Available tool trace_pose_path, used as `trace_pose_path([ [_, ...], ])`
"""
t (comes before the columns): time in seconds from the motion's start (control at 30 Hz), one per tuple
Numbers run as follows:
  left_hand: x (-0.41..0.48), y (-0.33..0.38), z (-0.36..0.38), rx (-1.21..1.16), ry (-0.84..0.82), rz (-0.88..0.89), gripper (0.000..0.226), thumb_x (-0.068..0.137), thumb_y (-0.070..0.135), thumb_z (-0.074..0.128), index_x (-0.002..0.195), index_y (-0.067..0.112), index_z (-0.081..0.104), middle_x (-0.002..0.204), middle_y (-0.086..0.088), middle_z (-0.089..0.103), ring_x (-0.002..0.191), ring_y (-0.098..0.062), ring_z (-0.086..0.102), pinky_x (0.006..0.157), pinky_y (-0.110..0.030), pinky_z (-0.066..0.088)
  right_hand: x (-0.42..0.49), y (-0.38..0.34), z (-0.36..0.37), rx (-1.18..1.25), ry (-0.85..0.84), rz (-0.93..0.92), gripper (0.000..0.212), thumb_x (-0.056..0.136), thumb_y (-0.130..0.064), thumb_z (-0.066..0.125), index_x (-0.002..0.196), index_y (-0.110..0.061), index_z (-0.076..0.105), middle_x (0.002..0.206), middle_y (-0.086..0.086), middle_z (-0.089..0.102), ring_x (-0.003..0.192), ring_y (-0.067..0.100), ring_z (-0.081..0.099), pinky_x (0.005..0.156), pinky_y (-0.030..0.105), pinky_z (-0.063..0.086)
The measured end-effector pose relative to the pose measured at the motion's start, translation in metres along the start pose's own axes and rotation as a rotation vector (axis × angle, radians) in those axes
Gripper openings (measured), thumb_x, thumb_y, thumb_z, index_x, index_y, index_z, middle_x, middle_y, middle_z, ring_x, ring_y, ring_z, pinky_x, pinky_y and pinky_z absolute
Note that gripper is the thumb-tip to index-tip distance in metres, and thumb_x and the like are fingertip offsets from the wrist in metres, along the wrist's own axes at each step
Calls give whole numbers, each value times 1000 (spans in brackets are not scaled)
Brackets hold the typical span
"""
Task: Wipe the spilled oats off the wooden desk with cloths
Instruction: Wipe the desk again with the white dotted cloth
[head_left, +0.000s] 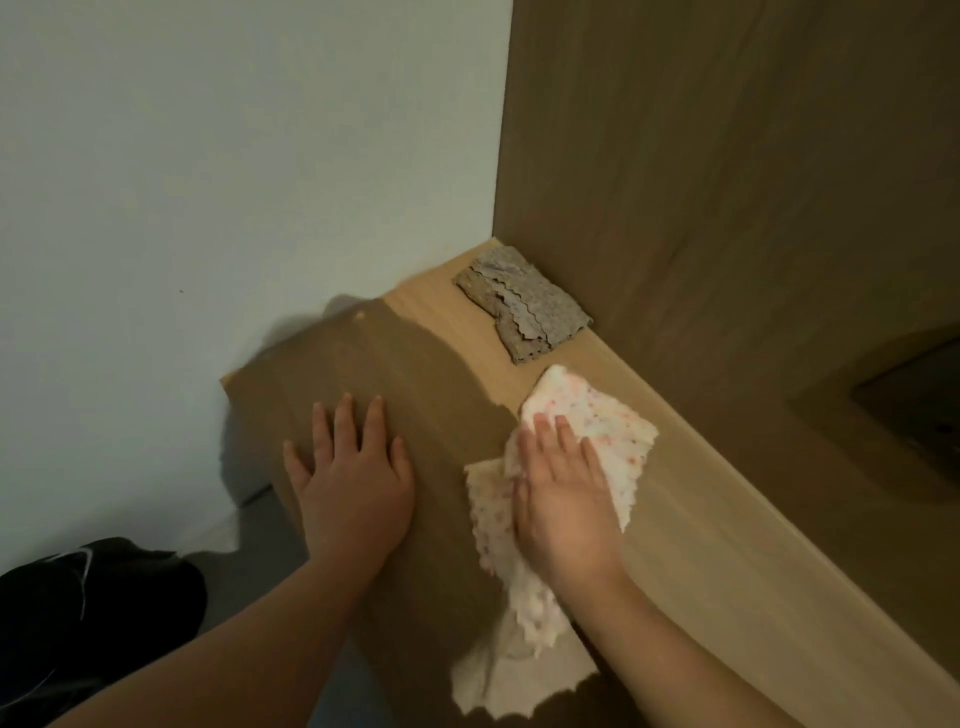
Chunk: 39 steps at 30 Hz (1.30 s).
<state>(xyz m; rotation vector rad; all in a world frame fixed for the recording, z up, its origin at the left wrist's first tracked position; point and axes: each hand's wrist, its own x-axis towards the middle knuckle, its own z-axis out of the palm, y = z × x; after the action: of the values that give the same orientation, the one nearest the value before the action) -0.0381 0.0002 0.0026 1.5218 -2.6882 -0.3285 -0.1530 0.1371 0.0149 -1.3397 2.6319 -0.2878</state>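
Pressing white speckled fluffy cloth (613, 431), centre-right, under flat right hand (563, 499); bracing flat, empty left hand (353, 483) on pale wooden desk (727, 545). Cannot make out oats. Could flick unseen grains floorward with loose trailing cloth end.

The left hand (353, 478) lies flat on the bench (701, 519), left of the right hand (563, 499), which lies flat on the near cloth (613, 415). Behind them the far cloth (524, 306) lies in the bench's back corner, right of the wall (208, 182), just beside the panel (753, 182).
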Motion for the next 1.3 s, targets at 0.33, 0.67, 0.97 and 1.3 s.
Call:
trace_pose_path([
  [0.33,1,0,-1,-28,10,15,53,98,41,22,149,26,19,158,-4,12,146,-25,0,115,-54,-1,1,65,-16,152,256,423,46,99,-25,37,143,-12,34,149,11,32,139,25,24,115,37,14],
  [0.67,-1,-2,-3,-48,-4,13,53,99,39,25,149,26,20,158,-4,11,146,-25,-1,115,-54,-1,-88,-18,16,-89,-151,-465,49,91,-41,31,129,-21,54,135,4,52,128,24,44,112,41,21],
  [0.97,0,-1,-4,-37,-28,28,53,99,39,22,149,25,17,158,-5,7,146,-26,-4,115,-56,-1,-16,6,2,16,-5,247,60,97,-49,13,149,-24,-3,156,-2,-7,143,22,-9,114,46,-10],
  [1.3,0,5,-6,-47,-28,25,53,98,40,22,149,25,19,158,-6,9,146,-27,-1,115,-55,-2,-31,55,-10,-67,-23,402,59,96,-52,8,149,-29,-3,157,-2,-7,142,18,-13,113,42,-11],
])
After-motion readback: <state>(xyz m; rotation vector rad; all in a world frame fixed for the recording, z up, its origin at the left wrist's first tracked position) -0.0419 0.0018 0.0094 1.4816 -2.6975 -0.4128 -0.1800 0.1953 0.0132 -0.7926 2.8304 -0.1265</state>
